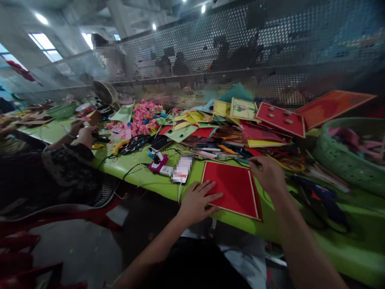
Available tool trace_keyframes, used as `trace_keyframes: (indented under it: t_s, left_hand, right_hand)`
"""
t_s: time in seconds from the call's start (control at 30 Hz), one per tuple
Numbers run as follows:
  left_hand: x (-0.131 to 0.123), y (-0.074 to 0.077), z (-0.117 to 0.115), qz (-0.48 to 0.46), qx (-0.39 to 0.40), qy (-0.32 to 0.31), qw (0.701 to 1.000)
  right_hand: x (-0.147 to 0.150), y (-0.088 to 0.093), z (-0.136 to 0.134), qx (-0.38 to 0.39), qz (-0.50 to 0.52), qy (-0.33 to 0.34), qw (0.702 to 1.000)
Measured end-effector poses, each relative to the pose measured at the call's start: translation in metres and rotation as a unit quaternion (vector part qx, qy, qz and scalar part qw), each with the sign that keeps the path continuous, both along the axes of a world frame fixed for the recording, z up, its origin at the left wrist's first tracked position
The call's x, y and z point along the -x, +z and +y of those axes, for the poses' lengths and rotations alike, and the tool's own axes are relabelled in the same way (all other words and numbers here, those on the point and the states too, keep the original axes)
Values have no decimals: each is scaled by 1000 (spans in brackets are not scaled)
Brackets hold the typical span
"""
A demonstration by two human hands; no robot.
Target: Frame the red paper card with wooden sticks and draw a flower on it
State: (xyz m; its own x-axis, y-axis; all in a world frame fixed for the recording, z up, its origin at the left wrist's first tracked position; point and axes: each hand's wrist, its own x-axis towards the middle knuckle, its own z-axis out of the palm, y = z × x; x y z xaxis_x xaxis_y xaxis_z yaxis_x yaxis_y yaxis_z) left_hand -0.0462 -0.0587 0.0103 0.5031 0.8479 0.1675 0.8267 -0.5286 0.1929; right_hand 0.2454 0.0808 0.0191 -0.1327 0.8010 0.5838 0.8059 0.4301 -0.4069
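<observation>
A red card board with a thin light wooden frame lies flat on the green table in front of me. My left hand rests on its near left corner, fingers stretched out flat on the red surface. My right hand sits at the board's far right corner, fingers curled and pinching at the frame's edge. What the fingertips grip there is too small to make out.
Behind the board lies a heap of coloured cards, sticks and pens, with pink paper flowers to the left. A green basket stands at right. A glue gun and cables lie left. Another person works at far left.
</observation>
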Motion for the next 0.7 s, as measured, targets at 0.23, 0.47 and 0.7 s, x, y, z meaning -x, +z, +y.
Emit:
trace_keyframes:
  t_s: [0.23, 0.47, 0.7]
  left_hand:
    - [1, 1, 0, -24, -26, -5, 999]
    - [7, 2, 9, -18, -60, -35, 997]
    - [8, -12, 48, -74, -188, -68, 977]
  right_hand:
    - [8, 0, -3, 11, -2, 18, 1000]
    - [20, 7, -13, 20, 2, 41, 999]
    - [30, 17, -20, 36, 16, 63, 997]
